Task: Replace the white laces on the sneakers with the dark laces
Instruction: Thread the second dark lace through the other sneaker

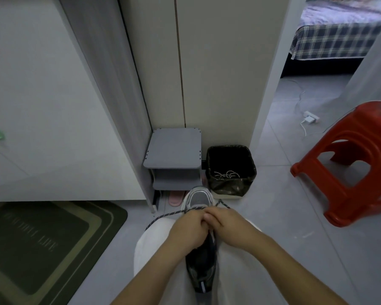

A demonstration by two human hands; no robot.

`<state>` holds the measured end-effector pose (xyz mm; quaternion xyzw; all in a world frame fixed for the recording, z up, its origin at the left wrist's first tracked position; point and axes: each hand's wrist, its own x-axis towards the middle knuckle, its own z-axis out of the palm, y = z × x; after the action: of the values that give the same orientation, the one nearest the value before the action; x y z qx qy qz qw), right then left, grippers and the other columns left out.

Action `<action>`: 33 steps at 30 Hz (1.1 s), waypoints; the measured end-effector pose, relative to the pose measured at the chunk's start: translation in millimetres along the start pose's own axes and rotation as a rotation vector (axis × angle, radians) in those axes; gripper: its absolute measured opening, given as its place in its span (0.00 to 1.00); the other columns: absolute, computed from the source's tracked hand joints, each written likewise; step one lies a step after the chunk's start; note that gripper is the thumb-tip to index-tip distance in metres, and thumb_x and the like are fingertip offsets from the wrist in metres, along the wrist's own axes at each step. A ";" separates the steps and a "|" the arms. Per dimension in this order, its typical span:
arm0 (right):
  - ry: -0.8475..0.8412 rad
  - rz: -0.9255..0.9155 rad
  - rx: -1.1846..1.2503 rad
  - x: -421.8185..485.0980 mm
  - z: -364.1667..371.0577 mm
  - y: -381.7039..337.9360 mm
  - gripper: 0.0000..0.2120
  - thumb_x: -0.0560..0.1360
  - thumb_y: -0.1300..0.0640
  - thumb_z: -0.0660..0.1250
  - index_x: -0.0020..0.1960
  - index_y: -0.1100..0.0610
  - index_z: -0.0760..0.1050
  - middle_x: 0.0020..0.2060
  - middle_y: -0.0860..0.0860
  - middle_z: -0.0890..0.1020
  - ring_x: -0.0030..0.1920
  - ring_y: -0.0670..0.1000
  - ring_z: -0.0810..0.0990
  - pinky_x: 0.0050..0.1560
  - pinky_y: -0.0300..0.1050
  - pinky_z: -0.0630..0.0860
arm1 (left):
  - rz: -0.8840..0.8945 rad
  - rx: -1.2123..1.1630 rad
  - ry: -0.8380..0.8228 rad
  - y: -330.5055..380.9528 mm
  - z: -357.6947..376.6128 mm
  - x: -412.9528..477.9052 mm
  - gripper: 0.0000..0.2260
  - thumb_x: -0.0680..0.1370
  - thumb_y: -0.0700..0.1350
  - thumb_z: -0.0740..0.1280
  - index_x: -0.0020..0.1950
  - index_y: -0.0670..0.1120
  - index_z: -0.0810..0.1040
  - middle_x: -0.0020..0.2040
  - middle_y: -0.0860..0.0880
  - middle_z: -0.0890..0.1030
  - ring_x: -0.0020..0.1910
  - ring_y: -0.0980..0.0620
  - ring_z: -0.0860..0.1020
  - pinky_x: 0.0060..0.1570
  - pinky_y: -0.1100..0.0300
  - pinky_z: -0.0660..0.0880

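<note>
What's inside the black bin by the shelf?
A tangle of white laces lies at the bottom of the bin. The near wall hides the front of its floor.

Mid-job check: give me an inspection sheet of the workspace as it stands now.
Surface: grey tile floor; sneaker lies on the lap.
Job's things: dark lace runs across the sneaker; white laces in the bin.
Clutter: slipper under the rack.
Hands: left hand and right hand both pinch the dark lace.
Cables: charger with cable on floor.
Surroundings: red stool, mat, bed.
</note>
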<state>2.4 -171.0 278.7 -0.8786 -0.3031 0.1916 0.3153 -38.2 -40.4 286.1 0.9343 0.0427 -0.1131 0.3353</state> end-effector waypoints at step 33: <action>0.162 -0.133 -0.651 26.1 -4.6 18.6 0.12 0.49 0.61 0.78 0.26 0.53 0.77 0.26 0.51 0.74 0.26 0.53 0.75 0.26 0.42 0.71 | 0.017 0.083 0.281 -21.1 22.8 13.6 0.10 0.74 0.46 0.66 0.53 0.52 0.82 0.47 0.53 0.68 0.52 0.50 0.68 0.52 0.59 0.70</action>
<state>31.9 -167.4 265.8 -0.9239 -0.3789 -0.0066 0.0532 -32.5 -38.6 252.7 0.9543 0.0769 0.0199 0.2882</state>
